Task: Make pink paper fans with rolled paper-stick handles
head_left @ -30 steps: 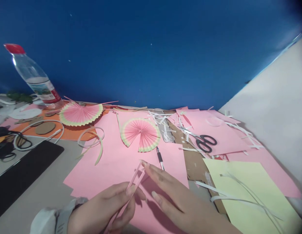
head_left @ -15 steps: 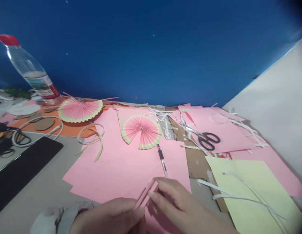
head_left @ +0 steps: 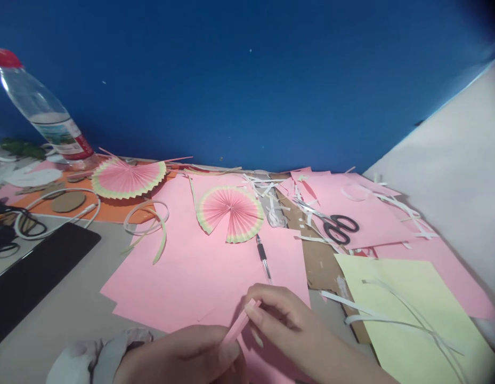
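Both hands grip a narrow folded strip of pink paper [head_left: 238,326] low in the view. My left hand [head_left: 187,352] is closed around its lower end. At the upper end, my right hand [head_left: 283,322] pinches it between thumb and fingers. Under the hands lie pink sheets [head_left: 183,282]. Just beyond my right hand is a pen [head_left: 262,253] with a black grip. Farther off, a pleated pink paper fan [head_left: 231,208] with a pale green and yellow rim is spread out. A second pleated fan [head_left: 129,178] lies to its left.
Black-handled scissors [head_left: 337,226] lie on pink paper at the right. Pale yellow-green paper [head_left: 415,298] with white strips is nearer. On the left are a black flat device [head_left: 39,282], a white cable [head_left: 96,205] and a bottle [head_left: 51,117]. A blue partition [head_left: 247,96] stands behind.
The folded pink strip, which showed a gap between its layers, is now pressed together more closely. My right fingers have shifted slightly at its upper end. The view has moved a little.
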The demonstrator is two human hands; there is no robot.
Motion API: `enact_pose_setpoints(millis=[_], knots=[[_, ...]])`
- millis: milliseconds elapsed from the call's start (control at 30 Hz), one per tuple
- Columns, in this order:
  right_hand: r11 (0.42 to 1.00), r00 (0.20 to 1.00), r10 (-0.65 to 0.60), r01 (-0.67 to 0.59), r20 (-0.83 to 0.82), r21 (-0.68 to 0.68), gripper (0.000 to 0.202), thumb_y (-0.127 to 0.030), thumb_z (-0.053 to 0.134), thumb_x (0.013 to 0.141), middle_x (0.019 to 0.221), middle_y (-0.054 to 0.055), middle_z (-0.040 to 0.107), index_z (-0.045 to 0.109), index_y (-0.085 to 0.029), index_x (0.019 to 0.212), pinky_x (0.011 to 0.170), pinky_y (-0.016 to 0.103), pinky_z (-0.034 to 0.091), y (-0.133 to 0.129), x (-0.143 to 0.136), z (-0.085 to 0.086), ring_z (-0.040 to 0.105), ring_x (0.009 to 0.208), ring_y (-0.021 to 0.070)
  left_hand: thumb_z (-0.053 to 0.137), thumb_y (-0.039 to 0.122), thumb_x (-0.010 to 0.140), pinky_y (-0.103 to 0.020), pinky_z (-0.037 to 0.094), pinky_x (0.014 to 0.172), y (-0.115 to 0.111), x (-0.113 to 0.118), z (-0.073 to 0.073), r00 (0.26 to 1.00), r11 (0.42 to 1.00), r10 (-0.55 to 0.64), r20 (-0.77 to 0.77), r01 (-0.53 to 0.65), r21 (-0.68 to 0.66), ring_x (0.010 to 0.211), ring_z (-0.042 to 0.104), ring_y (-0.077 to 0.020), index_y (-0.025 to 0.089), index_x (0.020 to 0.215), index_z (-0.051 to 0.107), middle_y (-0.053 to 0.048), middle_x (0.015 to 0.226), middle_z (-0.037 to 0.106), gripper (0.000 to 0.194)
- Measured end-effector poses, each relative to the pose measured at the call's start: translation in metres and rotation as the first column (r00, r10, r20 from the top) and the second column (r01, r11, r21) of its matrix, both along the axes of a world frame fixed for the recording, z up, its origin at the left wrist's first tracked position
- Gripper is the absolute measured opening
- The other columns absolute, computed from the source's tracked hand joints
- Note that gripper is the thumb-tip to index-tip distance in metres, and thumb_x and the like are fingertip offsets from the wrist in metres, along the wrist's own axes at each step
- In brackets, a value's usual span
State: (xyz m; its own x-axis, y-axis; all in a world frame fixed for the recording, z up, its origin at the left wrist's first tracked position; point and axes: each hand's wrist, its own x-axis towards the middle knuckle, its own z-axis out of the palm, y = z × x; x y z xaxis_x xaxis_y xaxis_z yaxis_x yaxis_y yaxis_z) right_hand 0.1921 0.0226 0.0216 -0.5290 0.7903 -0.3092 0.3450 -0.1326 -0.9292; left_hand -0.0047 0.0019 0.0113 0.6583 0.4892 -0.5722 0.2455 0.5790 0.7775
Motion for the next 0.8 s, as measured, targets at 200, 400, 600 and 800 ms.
enact_pose_setpoints(millis=[200, 400, 600, 800], knots=[[0.999, 1.0, 0.017, -0.018, 0.025, 0.032, 0.034, -0.038, 0.037, 0.096, 0.067, -0.002, 0.047, 0.048, -0.019, 0.07, 0.063, 0.022, 0.038, 0.0, 0.0, 0.0, 0.047, 0.067, 0.0125, 0.041, 0.068, 0.08, -0.025, 0.034, 0.053, 0.007, 0.003, 0.009, 0.999, 1.0, 0.025, -0.045, -0.026, -0.017, 0.056, 0.045, -0.0129, 0.017, 0.068, 0.059, -0.001, 0.062, 0.054, 0.056], [1.0, 1.0, 0.004, -0.004, -0.002, -0.023, 0.031, -0.037, 0.038, 0.096, 0.068, -0.002, 0.05, 0.048, -0.019, 0.073, 0.062, 0.021, 0.04, -0.001, 0.002, -0.003, 0.051, 0.066, 0.0117, 0.045, 0.061, 0.082, -0.026, 0.041, 0.058, 0.004, 0.003, -0.001, 0.996, 0.998, 0.05, -0.071, -0.052, -0.026, 0.063, 0.056, -0.0152, 0.016, 0.079, 0.061, -0.005, 0.071, 0.066, 0.048], [0.999, 0.999, -0.028, 0.027, -0.016, -0.043, 0.031, -0.038, 0.039, 0.096, 0.066, -0.002, 0.051, 0.047, -0.019, 0.073, 0.062, 0.022, 0.039, -0.001, 0.001, -0.003, 0.05, 0.064, 0.0117, 0.043, 0.048, 0.088, -0.025, 0.043, 0.054, 0.004, 0.009, -0.003, 0.978, 0.977, 0.186, -0.099, -0.173, 0.125, 0.057, 0.057, -0.0143, 0.016, 0.069, 0.058, -0.002, 0.064, 0.061, 0.04], [0.998, 1.0, -0.03, 0.03, -0.003, -0.064, 0.033, -0.04, 0.04, 0.095, 0.064, -0.003, 0.051, 0.047, -0.019, 0.07, 0.062, 0.022, 0.039, -0.001, 0.002, -0.003, 0.049, 0.063, 0.0117, 0.049, 0.05, 0.085, -0.023, 0.043, 0.05, 0.005, 0.009, -0.005, 0.962, 0.964, 0.264, -0.069, -0.262, 0.032, 0.051, 0.056, -0.0124, 0.018, 0.07, 0.053, 0.003, 0.057, 0.058, 0.036]])
